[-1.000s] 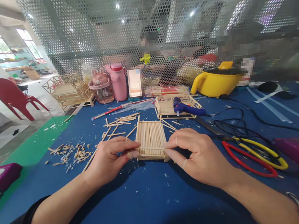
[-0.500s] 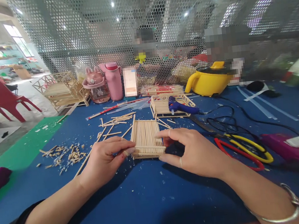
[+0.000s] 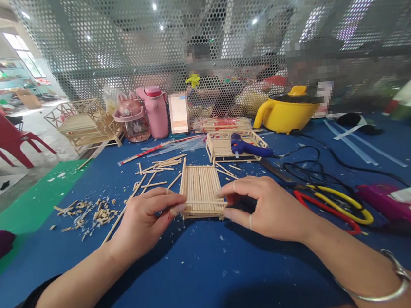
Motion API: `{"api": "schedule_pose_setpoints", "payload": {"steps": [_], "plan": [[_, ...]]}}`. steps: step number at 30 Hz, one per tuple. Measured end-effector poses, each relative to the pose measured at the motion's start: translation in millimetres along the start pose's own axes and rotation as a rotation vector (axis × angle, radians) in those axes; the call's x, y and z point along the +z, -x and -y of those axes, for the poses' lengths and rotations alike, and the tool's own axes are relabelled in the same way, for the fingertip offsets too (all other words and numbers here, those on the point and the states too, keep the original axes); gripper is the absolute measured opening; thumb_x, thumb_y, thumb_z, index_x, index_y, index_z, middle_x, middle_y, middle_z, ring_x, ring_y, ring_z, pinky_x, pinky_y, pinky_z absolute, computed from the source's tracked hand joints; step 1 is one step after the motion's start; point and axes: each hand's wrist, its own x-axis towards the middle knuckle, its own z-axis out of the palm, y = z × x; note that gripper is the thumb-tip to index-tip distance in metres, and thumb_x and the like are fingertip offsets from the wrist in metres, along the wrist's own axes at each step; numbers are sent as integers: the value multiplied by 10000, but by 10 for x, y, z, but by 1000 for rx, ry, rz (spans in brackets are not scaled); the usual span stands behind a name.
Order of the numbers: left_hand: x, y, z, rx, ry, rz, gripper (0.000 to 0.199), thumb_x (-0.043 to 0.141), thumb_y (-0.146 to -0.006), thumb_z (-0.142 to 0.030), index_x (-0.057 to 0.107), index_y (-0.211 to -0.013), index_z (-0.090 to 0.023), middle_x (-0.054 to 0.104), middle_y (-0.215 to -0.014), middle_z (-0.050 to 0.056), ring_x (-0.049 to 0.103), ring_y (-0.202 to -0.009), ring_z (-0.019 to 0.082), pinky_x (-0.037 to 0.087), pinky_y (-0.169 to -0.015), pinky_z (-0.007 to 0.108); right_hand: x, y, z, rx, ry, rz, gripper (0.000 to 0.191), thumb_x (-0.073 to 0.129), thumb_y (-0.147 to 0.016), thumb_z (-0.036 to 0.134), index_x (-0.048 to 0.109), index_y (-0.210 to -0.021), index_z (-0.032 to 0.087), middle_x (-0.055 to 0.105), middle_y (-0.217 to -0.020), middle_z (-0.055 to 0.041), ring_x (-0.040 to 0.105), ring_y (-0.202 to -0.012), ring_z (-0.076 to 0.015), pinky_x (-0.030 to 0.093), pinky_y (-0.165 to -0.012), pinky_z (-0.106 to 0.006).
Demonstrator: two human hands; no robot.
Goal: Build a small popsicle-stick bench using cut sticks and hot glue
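A small panel of wooden sticks lies on the blue table in front of me, with raised sticks along its near and left edges. My left hand pinches the panel's near left corner between thumb and fingers. At the near right corner, my right hand has its thumb and fingers closed on the panel's edge. Loose sticks lie behind the panel. A blue glue gun rests on a second stick frame farther back.
Cut stick pieces are scattered at the left. Red and yellow-handled tools, black cables and a purple object lie at the right. A pink bottle, phone and yellow pot stand behind.
My right hand has shifted slightly, its thumb and fingertips moving a little at the panel's near right corner. My left hand stays at the left corner.
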Motion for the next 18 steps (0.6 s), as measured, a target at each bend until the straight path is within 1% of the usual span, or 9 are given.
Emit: {"api": "schedule_pose_setpoints", "payload": {"steps": [5, 8, 11, 12, 13, 15, 16, 17, 18], "plan": [[-7, 6, 4, 4, -35, 1, 169, 604, -828, -246, 671, -979, -210, 709, -890, 24, 655, -784, 116, 515, -695, 212, 14, 0, -2, 17, 11, 12, 202, 644, -727, 245, 677, -925, 227, 675, -730, 29, 599, -670, -110, 445, -686, -250], [-9, 9, 0, -10, -40, 2, 279, 622, -816, -277, 618, -1084, -200, 695, -881, 24, 638, -762, 113, 513, -693, 222, -17, 1, -7, 34, 2, 22, 297, 679, -699, 310, 669, -985, 228, 674, -755, 20, 605, -687, -124, 452, -691, -260], [-31, 5, -37, -16, -51, 7, 393, 638, -800, -314, 558, -1165, -193, 646, -845, 19, 592, -715, 111, 505, -661, 236, -112, 3, -36, 51, -81, 12, 365, 660, -713, 408, 654, -1017, 205, 658, -740, 8, 599, -655, -129, 461, -636, -254], [-44, 5, -56, -17, -70, -2, 429, 648, -788, -334, 544, -1178, -189, 619, -838, 20, 570, -706, 115, 499, -647, 244, -155, 2, -61, 60, -118, -34, 347, 611, -754, 433, 654, -1005, 198, 650, -725, 4, 594, -641, -129, 459, -615, -252], [-58, 8, -77, -15, -90, -21, 460, 654, -779, -354, 531, -1188, -184, 589, -835, 22, 548, -706, 121, 493, -638, 253, -200, -5, -97, 79, -152, -114, 328, 541, -806, 445, 659, -975, 191, 641, -708, -1, 588, -637, -131, 459, -607, -253], [-86, 20, -115, -9, -110, -82, 490, 640, -781, -382, 505, -1203, -173, 542, -858, 33, 518, -738, 137, 484, -656, 274, -287, -42, -217, 145, -177, -329, 365, 387, -890, 421, 664, -900, 184, 624, -690, -14, 585, -654, -139, 470, -629, -264], [-96, 30, -128, -1, -103, -119, 482, 618, -797, -383, 492, -1210, -169, 530, -881, 41, 511, -766, 145, 480, -683, 288, -325, -77, -305, 189, -151, -424, 381, 346, -904, 392, 662, -874, 181, 623, -697, -22, 589, -674, -146, 480, -656, -274], [-102, 41, -137, 9, -89, -159, 461, 586, -819, -374, 478, -1218, -168, 522, -905, 48, 508, -799, 154, 476, -713, 301, -358, -123, -412, 232, -111, -490, 361, 349, -899, 360, 658, -871, 176, 626, -714, -32, 596, -695, -157, 491, -685, -289], [-103, 50, -141, 23, -71, -197, 435, 555, -840, -359, 469, -1223, -171, 518, -926, 54, 507, -825, 161, 471, -739, 312, -384, -180, -536, 273, 1, -482, 312, 379, -876, 326, 651, -914, 177, 642, -766, -40, 610, -727, -167, 499, -716, -302]]}}
